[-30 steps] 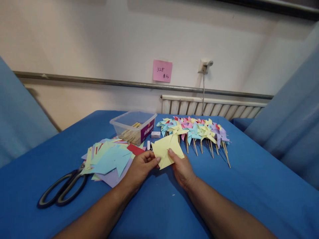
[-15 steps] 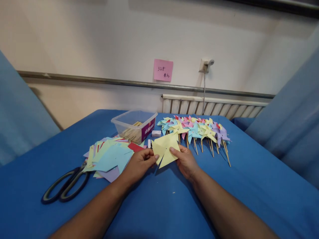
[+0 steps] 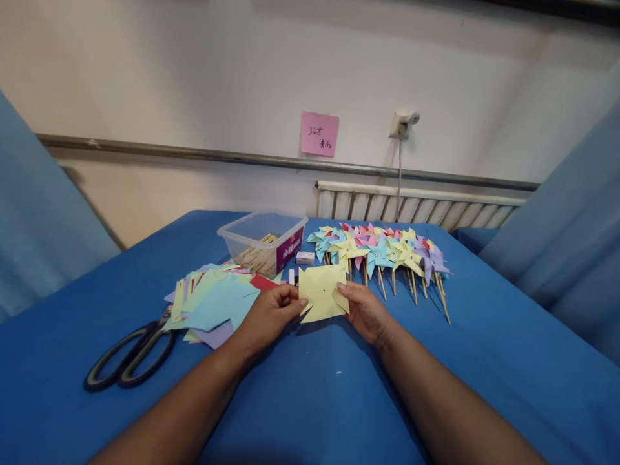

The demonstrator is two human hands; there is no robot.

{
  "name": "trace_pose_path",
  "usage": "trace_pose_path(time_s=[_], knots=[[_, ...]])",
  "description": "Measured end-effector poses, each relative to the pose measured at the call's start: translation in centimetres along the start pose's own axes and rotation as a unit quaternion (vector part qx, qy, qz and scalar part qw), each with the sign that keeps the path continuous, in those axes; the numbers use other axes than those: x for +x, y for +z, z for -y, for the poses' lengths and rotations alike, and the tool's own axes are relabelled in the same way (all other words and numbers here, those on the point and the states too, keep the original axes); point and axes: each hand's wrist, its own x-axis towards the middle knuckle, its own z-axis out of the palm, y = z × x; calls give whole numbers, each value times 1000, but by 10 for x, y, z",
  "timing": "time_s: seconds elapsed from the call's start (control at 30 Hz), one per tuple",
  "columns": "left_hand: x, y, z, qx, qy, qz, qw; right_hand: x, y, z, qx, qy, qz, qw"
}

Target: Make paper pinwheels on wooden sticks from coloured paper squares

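Observation:
Between my two hands is a yellow paper square [image 3: 323,300], slit from its corners and with a small dark dot at its centre. My left hand [image 3: 278,310] pinches its left edge between thumb and fingers. The right edge is gripped by my right hand [image 3: 363,310], thumb in front and fingers behind. Just left of my left hand lies a pile of coloured paper squares [image 3: 213,303]. Black-handled scissors [image 3: 130,355] rest beside that pile, their blades partly hidden by paper.
A clear plastic box [image 3: 264,242] holding wooden sticks stands behind the pile. Next to it is a small white box [image 3: 305,258]. Finished paper pinwheels [image 3: 382,252] on sticks lie at the back right of the blue-covered table [image 3: 300,407]. A radiator [image 3: 378,203] runs along the wall.
The yellow paper has been turned from a tilted position to nearly square with me, and its slits look less spread. Both hands still hold it; my right thumb has moved toward its right edge.

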Motion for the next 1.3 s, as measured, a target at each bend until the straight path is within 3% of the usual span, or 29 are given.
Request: trace_pose_path(time_s=[0.23,0.37,0.5,0.73,1.3], knots=[[-2,3,1,8,-8,39,999,5,0,-12,-47,-38,-102,993],[-4,4,-2,-48,-31,62,996,7,0,-17,-42,-53,-118,991],[-3,3,-3,-37,-50,66,996,7,0,-15,-47,-63,-135,988],[-2,1,-2,35,-48,62,996,5,3,-14,-53,-67,-133,987],[-6,6,0,9,-86,42,995,1,10,-20,-145,-107,-111,977]])
